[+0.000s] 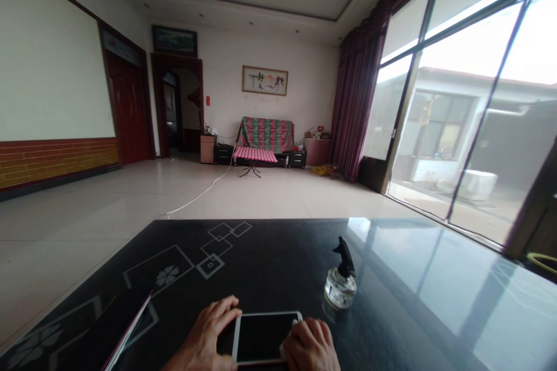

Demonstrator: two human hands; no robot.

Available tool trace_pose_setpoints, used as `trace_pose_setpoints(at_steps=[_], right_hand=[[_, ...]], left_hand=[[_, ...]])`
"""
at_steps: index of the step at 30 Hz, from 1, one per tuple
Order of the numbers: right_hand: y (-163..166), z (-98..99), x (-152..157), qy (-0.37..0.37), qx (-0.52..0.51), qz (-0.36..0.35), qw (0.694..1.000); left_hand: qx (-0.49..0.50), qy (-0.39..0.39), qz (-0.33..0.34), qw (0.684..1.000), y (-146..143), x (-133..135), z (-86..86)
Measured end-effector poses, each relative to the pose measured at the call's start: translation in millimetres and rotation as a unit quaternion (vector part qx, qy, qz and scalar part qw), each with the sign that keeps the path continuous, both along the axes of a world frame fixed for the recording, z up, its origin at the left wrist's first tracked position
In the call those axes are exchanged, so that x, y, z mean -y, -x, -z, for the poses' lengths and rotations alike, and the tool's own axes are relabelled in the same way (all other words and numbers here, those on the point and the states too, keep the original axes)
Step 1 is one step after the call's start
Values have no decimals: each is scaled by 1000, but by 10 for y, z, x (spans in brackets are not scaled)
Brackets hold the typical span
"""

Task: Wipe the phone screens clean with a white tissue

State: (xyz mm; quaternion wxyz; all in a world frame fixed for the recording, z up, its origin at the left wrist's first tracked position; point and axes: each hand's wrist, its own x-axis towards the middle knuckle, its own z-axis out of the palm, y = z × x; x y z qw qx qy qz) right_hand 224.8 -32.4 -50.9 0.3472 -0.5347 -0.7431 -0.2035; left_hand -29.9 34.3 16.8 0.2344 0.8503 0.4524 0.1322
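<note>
Closest to you is the tablet (pixel 263 337), lying flat on the shiny black tabletop (pixel 282 266) right at the bottom of the view, white frame, dark screen, your hands at either side of it. Left hand (pixel 208 337) is clamped on the left end, fingers by the far corner and thumb down by the near one. Right hand (pixel 312 345) is bunched up over the right end, closed on what looks like a white wipe (pixel 295 322); just bits of it poke out, so I can't swear if it's cloth or tissue. Hands are apart, with most of the screen between them.

If I had to call the step, I'd say you're mid-wipe: left steadies, right rubs near the right edge. Next move, imo, calls for light, even pressure across the open part of the screen, with the left hand firm so the thing doesn't skate on that slick surface. You'd have to shift the left grip to get at the edge under it.

Spray bottle (pixel 340 288) stands upright past your right hand, clear with a black trigger top, near but not touching. Off to the left there's a dark flat object (pixel 128 331) with a pale edge, no idea what it is.
</note>
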Motion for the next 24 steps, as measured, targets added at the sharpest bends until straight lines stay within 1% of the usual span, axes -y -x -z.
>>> trace_pose_setpoints(at_steps=[2,3,6,8,10,14,20,22,24], right_hand=[[13,-23,18,-1,9,-15,1000],[32,-67,24,13,9,-22,1000],[119,-253,10,86,-5,-35,996],[181,-350,-29,112,-26,-36,993],[234,-403,-81,122,-49,-33,991],[303,-458,-164,138,-81,-18,987],[363,-537,-187,150,-96,9,984],[374,-517,-172,145,-90,11,985],[374,-438,-152,133,-72,0,989]], left_hand=[[0,0,-2,1000,0,3,12],[3,-3,-2,1000,2,2,23],[9,-9,-3,1000,6,-1,43],[6,0,-4,1000,5,2,29],[0,9,-5,1000,0,9,0],[-9,8,-1,1000,-6,10,-21],[-8,-12,4,1000,12,-21,52],[-7,-15,5,1000,15,-26,63],[-5,-15,6,1000,17,-28,71]])
